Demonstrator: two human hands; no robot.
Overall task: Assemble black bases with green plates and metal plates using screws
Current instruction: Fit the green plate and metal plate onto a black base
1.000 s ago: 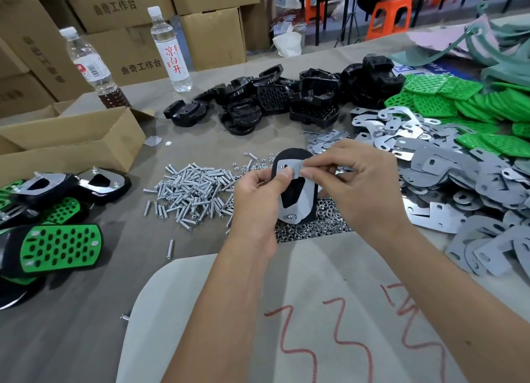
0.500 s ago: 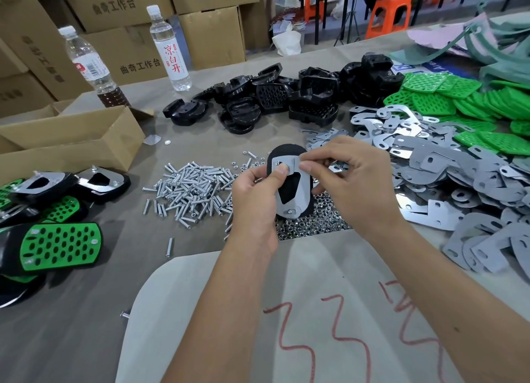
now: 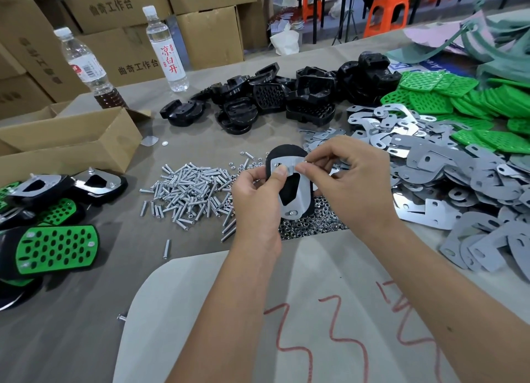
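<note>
Raised slightly since a moment ago, the oval matte black base with its shiny cut-out metal plate sits above the loose steel screws, left hand gripping it thumb-on-plate, right hand pinching the plate's top edge.

Black base with metal plate, held upright above the tabletop.
The shiny plate lies on the base's face, a screw at its lower end; loose screws lie piled just left.
</note>
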